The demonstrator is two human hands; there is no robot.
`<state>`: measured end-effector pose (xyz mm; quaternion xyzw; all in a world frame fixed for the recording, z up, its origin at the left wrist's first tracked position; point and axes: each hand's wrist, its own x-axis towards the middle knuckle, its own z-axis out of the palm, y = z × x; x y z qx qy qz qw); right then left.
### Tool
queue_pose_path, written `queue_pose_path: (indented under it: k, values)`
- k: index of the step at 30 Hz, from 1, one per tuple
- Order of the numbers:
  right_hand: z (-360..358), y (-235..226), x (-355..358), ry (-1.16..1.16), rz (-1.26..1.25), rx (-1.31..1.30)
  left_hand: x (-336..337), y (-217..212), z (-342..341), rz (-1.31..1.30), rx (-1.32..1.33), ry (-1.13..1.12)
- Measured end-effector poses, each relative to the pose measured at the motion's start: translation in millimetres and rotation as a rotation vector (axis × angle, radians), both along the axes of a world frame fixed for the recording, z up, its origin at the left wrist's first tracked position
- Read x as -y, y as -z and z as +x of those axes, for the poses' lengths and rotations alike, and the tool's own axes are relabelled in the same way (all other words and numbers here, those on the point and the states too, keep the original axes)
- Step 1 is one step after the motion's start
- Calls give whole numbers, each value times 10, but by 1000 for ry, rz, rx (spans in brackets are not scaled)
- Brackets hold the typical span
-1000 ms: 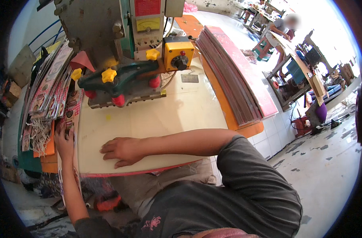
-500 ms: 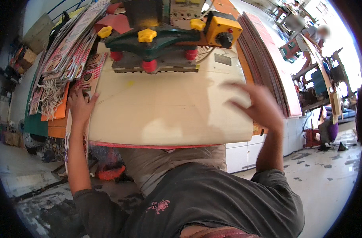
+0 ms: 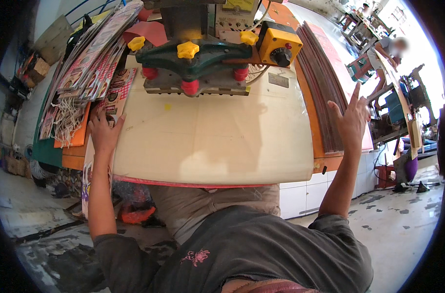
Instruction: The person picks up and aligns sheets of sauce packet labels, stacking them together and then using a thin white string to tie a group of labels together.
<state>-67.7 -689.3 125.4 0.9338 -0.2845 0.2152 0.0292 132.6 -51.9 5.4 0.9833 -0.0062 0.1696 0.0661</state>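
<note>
My left hand (image 3: 105, 131) lies with spread fingers on a long printed sheet (image 3: 120, 90) with a red checked pattern, at the left edge of the cream work board (image 3: 217, 141). The lower part of that sheet hangs past the table edge beneath my forearm. My right hand (image 3: 350, 119) is raised at the right, fingers apart and holding nothing, over the edge of a stack of pink-topped sheets (image 3: 325, 53). A press machine (image 3: 193, 58) with a dark green bracket, yellow star knobs and red feet stands at the far side of the board.
Printed bags with white cords (image 3: 83, 73) are piled at the left, with an orange piece (image 3: 76, 132) below. A yellow control box (image 3: 279, 43) with a black dial is fixed beside the press. Another person (image 3: 391, 53) sits at the far right by machines.
My right hand has swung from above the board out to the right, over the pink-topped stack. My left hand stays on the printed sheet. The whole view has shifted slightly.
</note>
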Motion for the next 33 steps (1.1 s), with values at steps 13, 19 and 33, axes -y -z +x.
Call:
queue_pose_path:
  k: [13,19,33]
  values:
    - [-66,13,45,-103,7,-4,-81,78,50,21,22,27]
    - [18,5,-79,38,-220,-63,-63,38,32,-14,3,24]
    - [913,963,-428,-673,147,-269,-70,85,30,-38,55,63]
